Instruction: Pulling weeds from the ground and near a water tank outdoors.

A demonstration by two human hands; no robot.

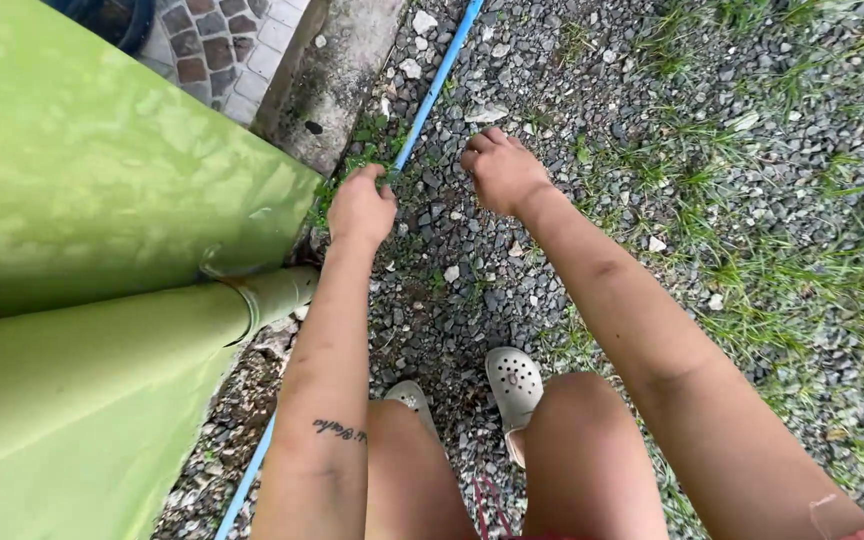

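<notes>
A big green panel (82, 180) fills the left side, its rounded edge beside the gravel ground (652, 120); a thin blue pipe (432, 85) runs along the gravel past a concrete kerb (337, 70); the left hand (360, 205) reaches down with fingers curled onto weeds (352, 165) beside the pipe; the right hand (502, 170) hovers just beside it, fingers loosely bent, holding nothing; pale clogs (514, 385) stand below.
</notes>
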